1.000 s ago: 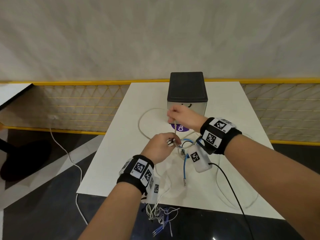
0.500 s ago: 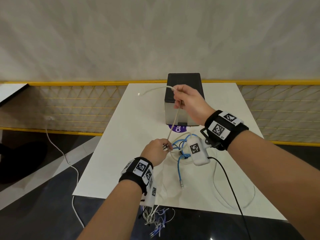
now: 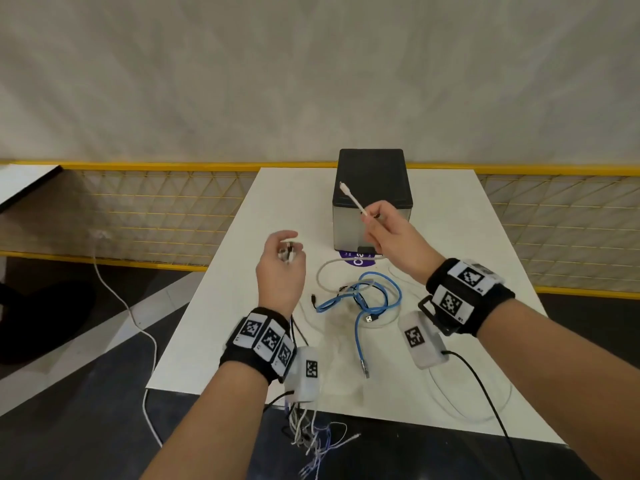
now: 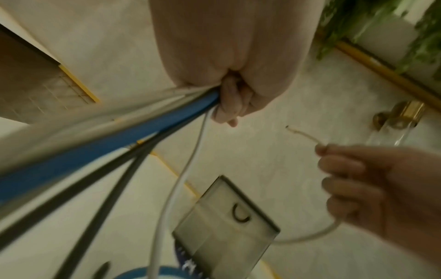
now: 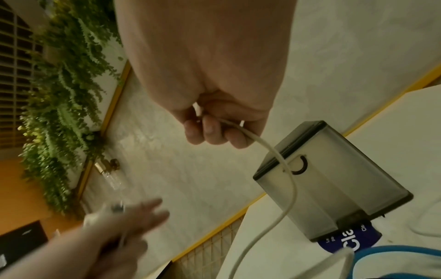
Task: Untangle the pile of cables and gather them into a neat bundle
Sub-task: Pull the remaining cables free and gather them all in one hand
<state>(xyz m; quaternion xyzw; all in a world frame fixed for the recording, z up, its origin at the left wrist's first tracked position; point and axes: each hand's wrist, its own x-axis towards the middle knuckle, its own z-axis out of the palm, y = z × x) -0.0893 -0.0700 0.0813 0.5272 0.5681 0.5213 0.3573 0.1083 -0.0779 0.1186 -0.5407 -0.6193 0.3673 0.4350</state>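
**Cable ends lifted in both hands**

Your right hand (image 3: 388, 237) pinches the white cable (image 3: 351, 199) near its plug, raised in front of the black box (image 3: 372, 188) at the bench's far edge. Your left hand (image 3: 280, 271) is curled round a bunch of cable ends (image 3: 287, 252) above the bench's left edge. The blue cable (image 3: 377, 299) lies looped mid-bench (image 3: 242, 323) among white loops.

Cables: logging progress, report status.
Left hand grips gathered cable ends. Right hand holds white cable raised. Blue cable tangled on table.
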